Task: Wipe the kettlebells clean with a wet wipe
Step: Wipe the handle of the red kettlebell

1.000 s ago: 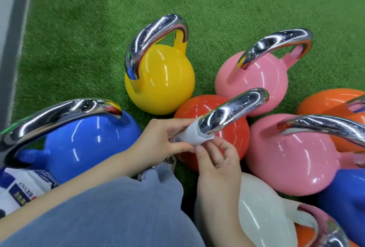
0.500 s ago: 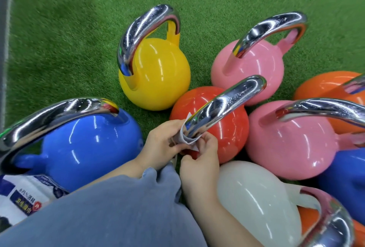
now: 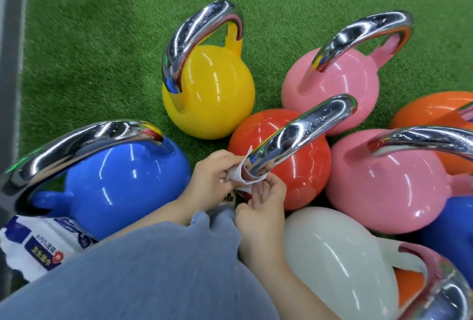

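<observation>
A red kettlebell point(image 3: 302, 155) with a chrome handle point(image 3: 307, 127) stands on green turf among several coloured kettlebells. A white wet wipe point(image 3: 242, 172) is wrapped round the near, lower end of that handle. My left hand point(image 3: 212, 176) pinches the wipe from the left. My right hand point(image 3: 266, 196) pinches its lower edge from below. The handle's near foot is hidden behind the wipe and fingers.
Yellow point(image 3: 212, 94), blue point(image 3: 115, 186), two pink point(image 3: 335, 84) point(image 3: 389, 184), orange point(image 3: 435, 112) and white point(image 3: 332, 255) kettlebells crowd round. A wet-wipe pack point(image 3: 33, 245) lies at lower left. My blue-clad knee point(image 3: 153, 273) fills the foreground. Open turf point(image 3: 102, 25) lies beyond.
Both hands have slid the wipe down the red kettlebell's handle toward its near end. My right hand has drawn closer to my left under the handle.
</observation>
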Demonstrator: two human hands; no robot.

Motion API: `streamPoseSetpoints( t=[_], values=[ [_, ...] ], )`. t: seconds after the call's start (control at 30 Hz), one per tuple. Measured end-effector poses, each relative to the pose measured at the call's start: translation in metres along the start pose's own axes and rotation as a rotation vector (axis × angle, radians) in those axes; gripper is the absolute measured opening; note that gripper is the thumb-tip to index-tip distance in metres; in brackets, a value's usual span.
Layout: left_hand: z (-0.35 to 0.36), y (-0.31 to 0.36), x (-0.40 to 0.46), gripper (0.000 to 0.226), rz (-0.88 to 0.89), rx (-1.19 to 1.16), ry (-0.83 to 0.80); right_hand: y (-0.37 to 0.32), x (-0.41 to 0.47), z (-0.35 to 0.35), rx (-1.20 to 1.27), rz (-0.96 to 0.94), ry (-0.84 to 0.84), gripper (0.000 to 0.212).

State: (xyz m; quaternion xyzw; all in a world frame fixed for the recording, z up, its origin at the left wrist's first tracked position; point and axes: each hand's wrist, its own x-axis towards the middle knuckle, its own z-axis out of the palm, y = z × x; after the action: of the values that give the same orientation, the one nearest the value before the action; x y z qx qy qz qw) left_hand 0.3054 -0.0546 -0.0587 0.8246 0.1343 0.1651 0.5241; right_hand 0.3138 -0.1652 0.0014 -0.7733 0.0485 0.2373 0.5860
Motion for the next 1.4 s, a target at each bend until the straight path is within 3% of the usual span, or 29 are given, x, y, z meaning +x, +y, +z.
streamPoseSetpoints(
  t=[0.23,0.33,0.43,0.63,0.8,0.93,1.07,1.2,1.3,1.4],
  values=[
    [-0.029,0.001,0.036,0.022,0.155,0.161,-0.266,-0.005,0.004,-0.004,-0.046,0.011,-0.034,0.049],
    [-0.031,-0.006,0.038,0.013,0.174,0.253,-0.281,-0.008,0.005,-0.006,-0.038,0.01,-0.046,0.05],
    [-0.019,-0.008,0.024,0.027,0.134,0.303,-0.217,-0.011,0.006,-0.006,-0.01,0.012,-0.053,0.051],
    [0.008,0.006,0.01,0.04,-0.06,0.174,-0.024,-0.025,0.007,-0.013,-0.016,0.02,-0.132,0.044],
    [-0.006,0.014,0.016,0.037,-0.137,-0.05,-0.086,-0.039,0.011,-0.017,0.004,0.022,-0.173,0.044],
    [-0.018,0.013,0.017,0.049,-0.133,-0.111,-0.132,-0.034,0.012,-0.012,0.103,0.079,-0.177,0.056],
    [-0.022,0.016,0.021,0.054,-0.123,-0.132,-0.243,-0.031,0.01,-0.011,0.095,0.106,-0.155,0.055],
    [-0.032,0.033,0.036,0.06,-0.197,-0.254,-0.473,-0.036,0.01,-0.011,0.046,0.129,-0.201,0.049],
    [-0.037,0.043,0.051,0.048,-0.235,-0.27,-0.642,-0.04,0.011,-0.013,0.045,0.136,-0.216,0.047],
    [-0.038,0.046,0.058,0.039,-0.246,-0.26,-0.693,-0.04,0.012,-0.015,0.03,0.146,-0.231,0.046]
  ],
)
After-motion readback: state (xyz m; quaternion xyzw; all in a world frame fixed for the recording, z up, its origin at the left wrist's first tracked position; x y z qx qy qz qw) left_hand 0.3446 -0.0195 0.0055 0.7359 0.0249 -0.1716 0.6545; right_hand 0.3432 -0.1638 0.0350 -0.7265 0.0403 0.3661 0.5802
